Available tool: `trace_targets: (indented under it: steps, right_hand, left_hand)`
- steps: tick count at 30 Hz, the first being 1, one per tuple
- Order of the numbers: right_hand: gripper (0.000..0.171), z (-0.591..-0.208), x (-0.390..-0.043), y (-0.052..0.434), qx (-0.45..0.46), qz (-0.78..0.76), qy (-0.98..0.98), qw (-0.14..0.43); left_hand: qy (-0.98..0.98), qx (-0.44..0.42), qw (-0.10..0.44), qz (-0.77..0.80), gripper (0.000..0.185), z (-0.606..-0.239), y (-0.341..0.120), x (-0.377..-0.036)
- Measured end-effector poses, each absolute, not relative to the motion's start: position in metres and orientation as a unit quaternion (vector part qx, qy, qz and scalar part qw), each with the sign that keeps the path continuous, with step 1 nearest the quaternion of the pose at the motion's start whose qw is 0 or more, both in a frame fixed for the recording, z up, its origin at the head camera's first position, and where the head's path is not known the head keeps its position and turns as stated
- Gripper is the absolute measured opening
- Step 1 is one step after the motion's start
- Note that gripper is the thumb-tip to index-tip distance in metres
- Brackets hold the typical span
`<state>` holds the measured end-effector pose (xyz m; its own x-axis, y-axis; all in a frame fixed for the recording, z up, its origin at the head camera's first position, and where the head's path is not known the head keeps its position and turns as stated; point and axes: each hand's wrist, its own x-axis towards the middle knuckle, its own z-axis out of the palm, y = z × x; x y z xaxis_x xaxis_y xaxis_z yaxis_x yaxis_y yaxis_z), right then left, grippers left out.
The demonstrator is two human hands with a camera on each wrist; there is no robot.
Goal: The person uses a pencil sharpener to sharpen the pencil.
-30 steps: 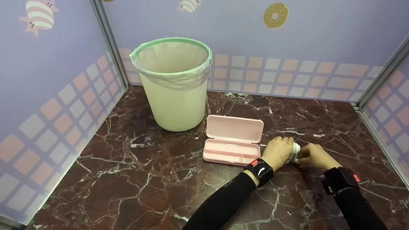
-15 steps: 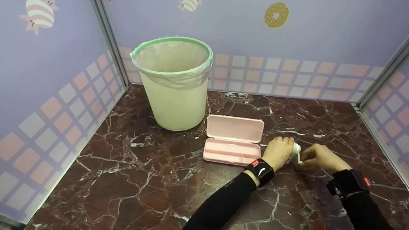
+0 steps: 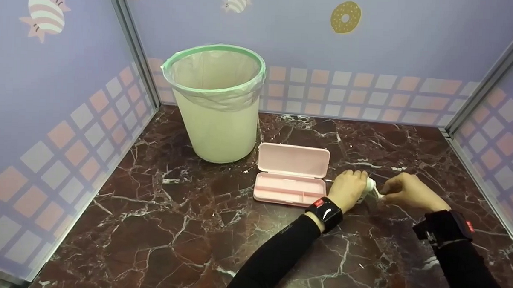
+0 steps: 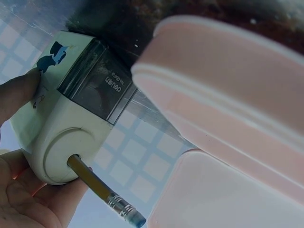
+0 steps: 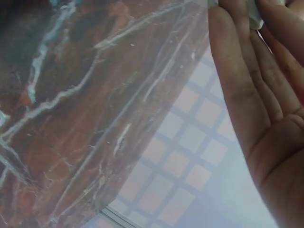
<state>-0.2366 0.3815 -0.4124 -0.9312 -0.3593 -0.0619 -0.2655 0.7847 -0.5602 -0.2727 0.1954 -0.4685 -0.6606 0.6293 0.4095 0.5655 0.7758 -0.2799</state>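
Observation:
A white pencil sharpener (image 4: 71,118) with a dark see-through shavings drawer (image 4: 97,80) stands on the table. My left hand (image 3: 348,190) grips its body from above, thumb on one side and fingers on the other in the left wrist view. Out of the sharpener's hole sticks a pencil (image 4: 92,181) with a metal band and a blue eraser end. On the sharpener's far side my right hand (image 3: 410,193) pinches the end of the white crank handle (image 3: 377,193); only a bit of it shows in the right wrist view. An opened pink pencil case (image 3: 280,196) lies left of the sharpener.
A pale green bin (image 3: 223,130) with a green rim and a clear liner stands at the back left. Patterned panels (image 3: 303,39) wall in the marbled table (image 3: 184,244) at the back and both sides. Small light specks lie on the table.
My right hand has moved right and slightly up, and the crank handle has swung to a new angle. The left hand and sharpener stay in place.

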Motion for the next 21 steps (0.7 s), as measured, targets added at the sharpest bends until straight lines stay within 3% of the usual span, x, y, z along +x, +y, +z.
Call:
trace_targets:
  steps: [8,21]
  right_hand:
    - [0.006,-0.400,-0.239,0.383,-0.158,-0.284,0.945,0.022]
    - [0.015,-0.394,-0.255,0.382,-0.124,-0.290,0.949,-0.004]
  left_hand:
    - [-0.905,-0.331,0.259,0.064,0.031,-0.469,0.195,-0.272]
    - [-0.906,-0.331,0.256,0.068,0.033,-0.468,0.194,-0.272]
